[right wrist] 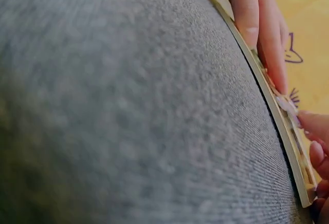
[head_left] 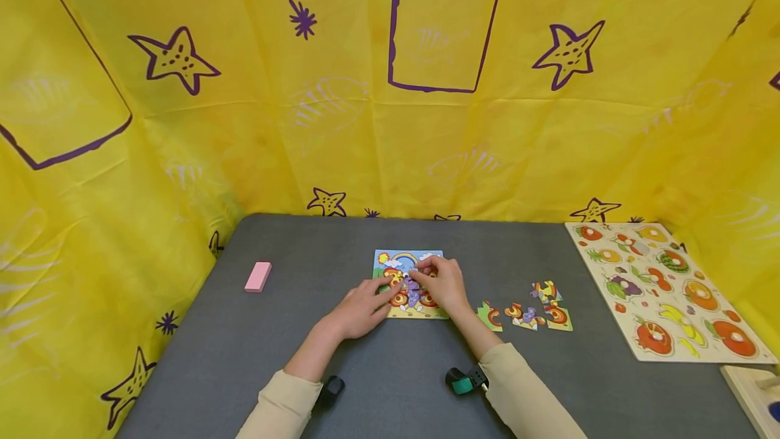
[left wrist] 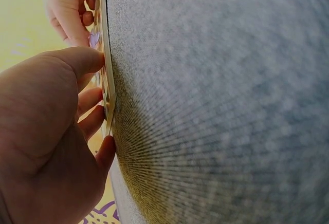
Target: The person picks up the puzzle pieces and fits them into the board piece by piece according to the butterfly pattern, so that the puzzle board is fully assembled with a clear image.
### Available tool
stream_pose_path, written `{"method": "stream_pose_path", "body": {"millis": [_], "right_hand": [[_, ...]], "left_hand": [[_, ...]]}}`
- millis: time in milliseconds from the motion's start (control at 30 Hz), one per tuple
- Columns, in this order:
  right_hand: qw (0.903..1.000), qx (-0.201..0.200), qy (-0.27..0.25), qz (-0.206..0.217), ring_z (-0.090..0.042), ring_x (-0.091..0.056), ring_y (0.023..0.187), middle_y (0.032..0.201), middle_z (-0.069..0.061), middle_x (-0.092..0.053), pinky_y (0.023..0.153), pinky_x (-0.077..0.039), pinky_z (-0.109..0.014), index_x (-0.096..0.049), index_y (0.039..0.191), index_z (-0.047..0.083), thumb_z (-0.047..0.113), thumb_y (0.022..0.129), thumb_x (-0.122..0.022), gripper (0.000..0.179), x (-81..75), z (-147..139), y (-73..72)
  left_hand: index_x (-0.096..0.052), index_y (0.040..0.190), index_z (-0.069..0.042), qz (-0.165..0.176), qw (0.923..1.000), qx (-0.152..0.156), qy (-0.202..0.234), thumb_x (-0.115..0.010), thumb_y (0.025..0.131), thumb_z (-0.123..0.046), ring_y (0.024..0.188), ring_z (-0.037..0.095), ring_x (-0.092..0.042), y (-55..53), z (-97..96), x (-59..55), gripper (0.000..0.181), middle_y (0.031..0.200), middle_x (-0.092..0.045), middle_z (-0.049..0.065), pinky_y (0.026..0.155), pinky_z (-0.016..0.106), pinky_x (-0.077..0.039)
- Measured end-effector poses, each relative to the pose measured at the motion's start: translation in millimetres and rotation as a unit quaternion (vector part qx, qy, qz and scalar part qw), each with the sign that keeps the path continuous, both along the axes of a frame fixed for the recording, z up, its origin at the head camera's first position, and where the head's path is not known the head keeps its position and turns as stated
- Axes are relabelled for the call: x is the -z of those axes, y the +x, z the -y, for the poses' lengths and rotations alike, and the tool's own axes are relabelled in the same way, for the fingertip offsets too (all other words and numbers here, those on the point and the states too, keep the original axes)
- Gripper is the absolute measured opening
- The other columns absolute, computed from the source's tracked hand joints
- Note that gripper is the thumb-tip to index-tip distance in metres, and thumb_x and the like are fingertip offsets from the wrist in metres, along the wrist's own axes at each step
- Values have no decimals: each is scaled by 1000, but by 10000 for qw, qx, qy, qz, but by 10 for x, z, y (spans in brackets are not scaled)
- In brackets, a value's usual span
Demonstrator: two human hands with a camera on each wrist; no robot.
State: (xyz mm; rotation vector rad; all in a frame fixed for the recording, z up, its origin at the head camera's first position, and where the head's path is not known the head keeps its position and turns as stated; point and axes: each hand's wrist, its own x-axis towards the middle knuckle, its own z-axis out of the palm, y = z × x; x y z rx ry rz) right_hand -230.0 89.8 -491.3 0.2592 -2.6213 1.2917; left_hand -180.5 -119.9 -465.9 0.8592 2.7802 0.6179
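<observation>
A jigsaw board [head_left: 417, 315] with a sun, a rainbow and a purple-bodied figure lies flat in the middle of the dark table. My left hand [head_left: 362, 307] rests on its left side, fingers fairly straight over the picture; the left wrist view shows that hand [left wrist: 56, 126] along the board's edge [left wrist: 109, 80]. From the right, my right hand [head_left: 447, 283] pinches a small purplish puzzle piece [right wrist: 289, 107] at the picture's centre. Fingers hide much of that piece. Several loose puzzle pieces [head_left: 557, 318] lie right of the board, near my right forearm.
At the table's right stands a large fruit puzzle board [head_left: 647, 305], lying flat. Part of a light wooden object [head_left: 740, 385] shows at the lower right edge. A pink block [head_left: 258, 277] lies at the left. Yellow patterned cloth [head_left: 365, 148] hangs behind the table.
</observation>
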Motion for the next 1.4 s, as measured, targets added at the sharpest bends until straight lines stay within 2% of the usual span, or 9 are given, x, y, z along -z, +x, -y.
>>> {"method": "stream_pose_path", "body": {"millis": [200,467,833,1100,1267,1400], "right_hand": [[9991,-141,376,-116,-19,-47,74,67,6,-60,71,-36,-35,-73,82,11,21,79,-82,14,15,-10,-30],[9988,-186,455,-79,-18,-48,74,67,5,-61,72,-37,-36,-73,82,12,20,79,-82,13,4,-14,-24],[9986,-162,508,12,-20,-49,77,69,4,-60,75,-38,-37,-72,82,12,20,79,-82,13,-5,-2,-17],[9978,-137,650,20,-19,-46,76,69,4,-56,69,-36,-34,-71,83,13,22,80,-82,15,-4,-4,-8],[9960,-184,867,-119,-18,-46,74,67,8,-53,63,-35,-33,-73,89,18,25,81,-80,13,-8,0,-12],[9950,-277,938,-188,-18,-46,74,69,7,-54,62,-35,-33,-76,90,21,25,82,-79,9,-13,4,-8]], "left_hand": [[-44,148,-13,-111,9999,61,36,-47,103,-18,130,37,-40,8,10,-10,46,148,-39,16,99,58,-37],[-45,147,-13,-26,10000,28,77,-47,103,-18,131,36,-39,8,-3,-16,45,148,-39,15,101,57,-36],[-46,147,-13,-165,9998,66,61,-47,103,-18,131,36,-40,8,-4,-8,45,149,-39,15,101,58,-36],[-48,146,-12,-208,9997,80,51,-48,102,-17,129,36,-41,9,-7,-3,44,147,-40,15,99,58,-37],[-52,142,-12,-603,9980,137,-126,-51,100,-18,127,34,-43,12,-36,-20,43,144,-44,14,96,57,-40],[-55,138,-8,-890,9946,269,-465,-52,99,-17,133,32,-40,-16,-101,-34,41,147,-43,12,100,54,-38]]}}
